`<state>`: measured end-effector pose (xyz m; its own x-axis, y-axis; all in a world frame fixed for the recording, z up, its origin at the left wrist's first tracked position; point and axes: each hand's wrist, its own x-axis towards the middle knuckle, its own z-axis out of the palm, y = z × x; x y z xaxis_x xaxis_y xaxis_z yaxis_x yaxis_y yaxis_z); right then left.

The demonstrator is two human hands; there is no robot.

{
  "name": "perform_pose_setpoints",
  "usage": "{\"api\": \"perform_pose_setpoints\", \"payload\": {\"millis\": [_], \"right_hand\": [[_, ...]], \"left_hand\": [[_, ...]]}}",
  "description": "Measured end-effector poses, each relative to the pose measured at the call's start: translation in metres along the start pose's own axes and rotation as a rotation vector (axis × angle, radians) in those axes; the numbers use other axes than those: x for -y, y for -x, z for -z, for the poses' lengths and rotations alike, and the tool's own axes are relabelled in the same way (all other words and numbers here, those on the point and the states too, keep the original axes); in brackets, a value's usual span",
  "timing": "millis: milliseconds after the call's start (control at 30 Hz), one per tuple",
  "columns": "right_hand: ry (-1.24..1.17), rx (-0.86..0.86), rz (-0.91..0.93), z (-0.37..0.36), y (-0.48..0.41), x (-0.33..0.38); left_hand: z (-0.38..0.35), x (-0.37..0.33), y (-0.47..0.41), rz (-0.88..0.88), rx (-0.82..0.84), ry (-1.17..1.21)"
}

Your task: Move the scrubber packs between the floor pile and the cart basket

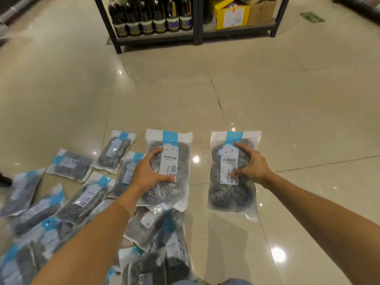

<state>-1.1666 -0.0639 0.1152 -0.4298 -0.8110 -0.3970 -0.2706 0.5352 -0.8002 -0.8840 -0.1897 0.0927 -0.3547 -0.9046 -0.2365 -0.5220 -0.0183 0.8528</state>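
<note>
Two packs of steel scouring balls are laid face up and side by side on the tiled floor [267,95], squared to each other with a strip of bare tile between them: the left pack [174,159] and the right pack [225,194]. The sorting is judged to be at an early stage, since only these two are set out in line, while a loose heap of like packs [86,200] is left scattered at the left and near edge, several lying askew or face down, and the lower end of the left pack rests on one of them. The left hand [147,171] is curled over the left pack, thumb and fingers spanning it in a grip. The right hand [249,164] is likewise arched over the right pack, fingertips and thumb pressed into its face as though gripped. Beyond, a dark shelf rack [197,36] with bottles [152,15] and cardboard boxes [232,15] is seen.
</note>
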Motion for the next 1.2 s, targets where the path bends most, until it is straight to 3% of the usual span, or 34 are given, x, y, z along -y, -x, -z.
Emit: {"api": "perform_pose_setpoints", "payload": {"millis": [300,500,667,933,1200], "right_hand": [[-0.091,-0.008,0.237,0.126,0.136,0.315],[-0.093,0.097,0.518,0.145,0.222,0.469],[-0.107,0.358,0.686,0.104,0.291,0.541],[0.015,0.704,0.896,-0.04,0.383,0.589],[0.021,0.911,1.005,-0.19,0.451,0.628]], "left_hand": [[0.203,-0.293,0.107,-0.155,-0.232,0.002],[0.321,-0.389,0.217,-0.239,-0.526,0.045],[0.382,-0.393,0.336,-0.216,-0.826,0.066],[0.438,-0.343,0.525,-0.075,-1.2,0.057],[0.491,-0.264,0.637,0.099,-1.426,-0.014]]}}
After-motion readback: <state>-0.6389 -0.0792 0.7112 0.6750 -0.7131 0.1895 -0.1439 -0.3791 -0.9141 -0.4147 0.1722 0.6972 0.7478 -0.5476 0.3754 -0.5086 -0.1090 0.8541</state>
